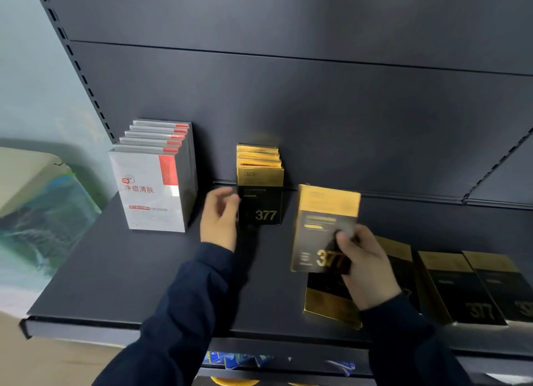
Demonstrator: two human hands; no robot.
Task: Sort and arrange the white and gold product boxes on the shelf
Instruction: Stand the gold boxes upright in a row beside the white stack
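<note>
Our R hand (pixel 366 267) pinches a glossy gold-and-black box (pixel 323 221), held upright over the shelf (pixel 129 270) centre-right, blurred, thumb hiding part of its "377". Our L hand (pixel 220 215), fingers bent, touches the front box of the standing gold row (pixel 259 195); w/ the blur we can't tell if it grips. White boxes (pixel 153 189) stand left; flat gold boxes (pixel 458 287) lie right, 1 cut off.

Front left of shelf (pixel 115 284) bare — room to pass. Gap between white boxes (pixel 155 189) and standing gold boxes (pixel 259 195) taken by left hand (pixel 219 215). Right side crowded — flat gold boxes (pixel 461 287), held gold box (pixel 323 227).
</note>
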